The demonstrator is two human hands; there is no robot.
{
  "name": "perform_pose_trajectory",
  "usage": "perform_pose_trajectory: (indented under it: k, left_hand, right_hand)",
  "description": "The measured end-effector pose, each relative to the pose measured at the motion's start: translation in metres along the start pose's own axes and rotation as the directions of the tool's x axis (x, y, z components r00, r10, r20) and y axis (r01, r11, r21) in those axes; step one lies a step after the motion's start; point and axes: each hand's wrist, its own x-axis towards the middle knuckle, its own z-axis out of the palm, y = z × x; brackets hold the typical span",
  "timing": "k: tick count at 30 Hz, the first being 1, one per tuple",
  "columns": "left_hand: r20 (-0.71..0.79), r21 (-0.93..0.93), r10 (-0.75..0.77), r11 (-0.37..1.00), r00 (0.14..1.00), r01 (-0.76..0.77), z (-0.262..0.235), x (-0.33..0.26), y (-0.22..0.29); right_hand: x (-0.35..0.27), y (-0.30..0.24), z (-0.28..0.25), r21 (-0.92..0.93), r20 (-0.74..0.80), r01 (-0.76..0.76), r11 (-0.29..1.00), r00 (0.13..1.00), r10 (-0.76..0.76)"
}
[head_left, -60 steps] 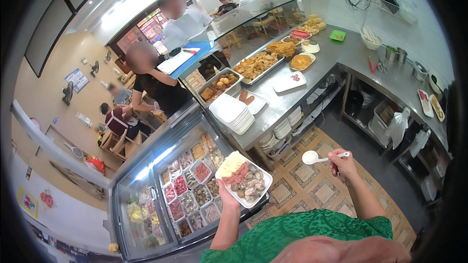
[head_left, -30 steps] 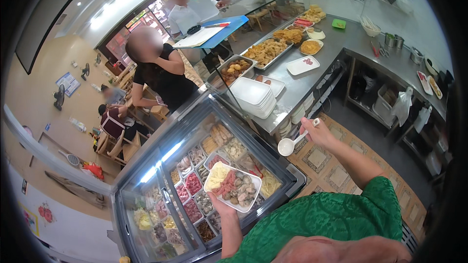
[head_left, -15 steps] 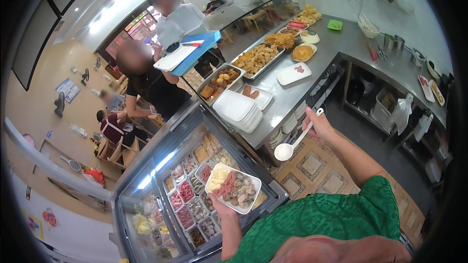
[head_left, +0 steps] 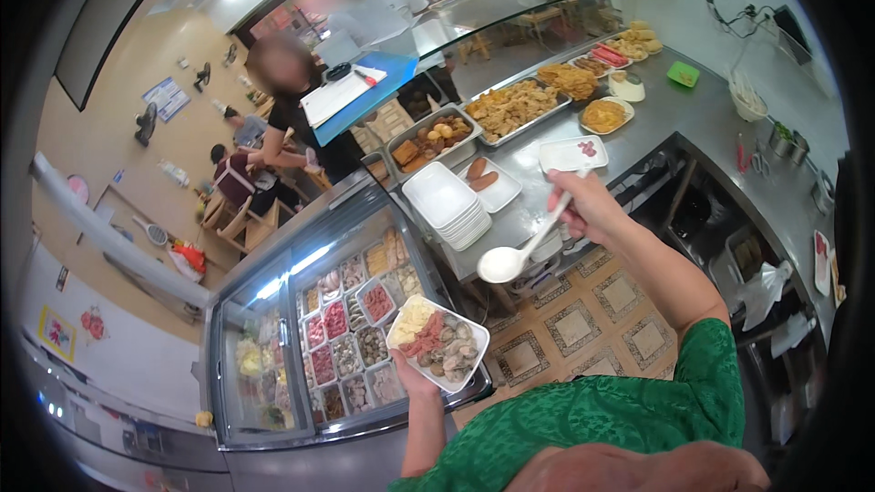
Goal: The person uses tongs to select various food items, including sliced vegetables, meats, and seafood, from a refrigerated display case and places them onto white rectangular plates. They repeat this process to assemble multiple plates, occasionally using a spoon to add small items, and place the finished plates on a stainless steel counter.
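My left hand (head_left: 415, 375) grips the near-left edge of a white rectangular tray (head_left: 481, 352). In the tray lie pale yellow strips (head_left: 412, 321), pinkish-red shredded meat (head_left: 428, 337) and greyish pieces that look like shellfish (head_left: 453, 353). The tray is above the near right part of a glass-topped display freezer (head_left: 260, 437). My right hand (head_left: 583, 207) is closed around the handle of a white ladle (head_left: 502, 264). The ladle's bowl hangs over the floor beside the counter, up and to the right of the tray. Some right-hand fingers are hidden behind the palm.
White trays (head_left: 444, 198) stand stacked on the steel counter (head_left: 670, 118), near sausages (head_left: 480, 180). Behind them are braised food (head_left: 434, 139) and golden fried pieces (head_left: 512, 111). A blue board (head_left: 394, 73) lies on the glass ledge. Two people stand beyond it.
My view has turned, shifting the surroundings in the picture. My right hand has brought the ladle left, nearer the tray stack. My left hand still holds the filled tray.
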Motion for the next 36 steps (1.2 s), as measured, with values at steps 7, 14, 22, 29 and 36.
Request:
perform_pose_trajectory:
  k: [7,14,22,29,36]
  left_hand:
    - [-0.143,0.183,0.013,0.983,0.99,0.013,-0.002,-0.004,0.013]
    - [-0.108,0.086,-0.148,0.984,0.983,0.158,0.004,0.037,-0.003]
    - [0.194,0.135,-0.44,0.897,0.877,0.42,0.04,0.136,-0.04]
    - [0.251,0.334,-0.689,0.721,0.68,0.607,0.155,0.156,-0.17]
    - [0.375,0.345,-0.789,0.606,0.487,0.716,0.221,0.2,-0.327]
  right_hand:
    - [0.002,0.011,0.088,0.094,0.299,-0.07,0.993,0.954,0.039]
    - [-0.024,0.075,-0.027,0.03,-0.33,-0.038,0.999,0.943,0.045]
    - [-0.022,0.116,-0.073,0.225,-0.612,0.119,0.967,0.79,0.045]
    - [-0.033,0.184,-0.098,0.459,-0.573,0.107,0.882,0.794,0.202]
    - [-0.025,0.162,-0.176,0.451,-0.509,0.161,0.878,0.855,0.104]
